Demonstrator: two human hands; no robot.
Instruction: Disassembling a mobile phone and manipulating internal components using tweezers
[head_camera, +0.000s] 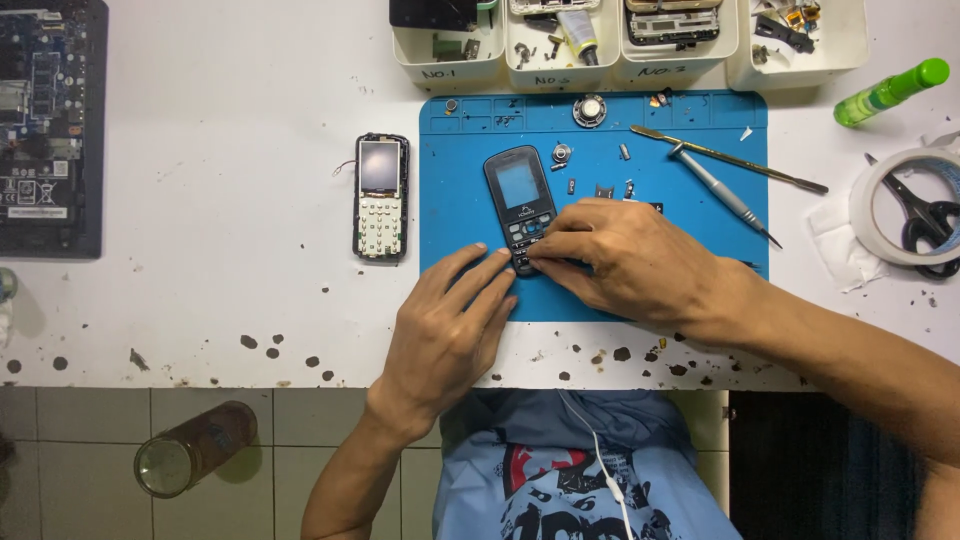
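White tabletop (250, 300), blue mat (700, 120): my right hand (625, 260) fingers pinch the black phone (520, 205) keypad, left hand (445, 335) fingers flat, together; nearby loose screws (625, 152) could scatter if I slip.

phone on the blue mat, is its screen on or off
Off: the phone on the blue mat shows a plain dull blue-grey screen, unlit, while both hands press its keypad end.

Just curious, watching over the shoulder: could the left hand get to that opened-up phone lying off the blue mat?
Probably yes. The left hand rests at the mat's lower edge, and only bare white table lies between it and the opened phone.
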